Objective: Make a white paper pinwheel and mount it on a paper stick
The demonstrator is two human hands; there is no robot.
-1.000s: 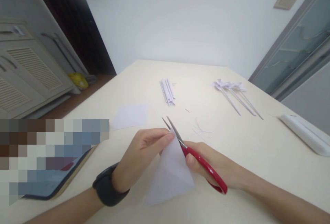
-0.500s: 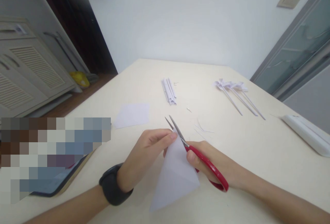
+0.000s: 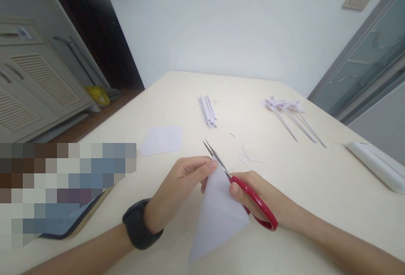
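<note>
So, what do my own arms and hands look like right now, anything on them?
Your left hand and right hand are both ungloved, and no sleeve shows on either forearm. On the left wrist is a wide, plain black wristband, perhaps a watch; its face can't be made out. The right wrist has nothing on it that shows.

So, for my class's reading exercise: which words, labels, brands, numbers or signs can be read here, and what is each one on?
No readable text anywhere.
Pale patch on the drawer: too blurred to tell if it bears print.
Flat device at left: mostly hidden by pixelation, nothing legible.
Red-handled scissors, triangular paper, black wristband: no lettering visible.
</note>
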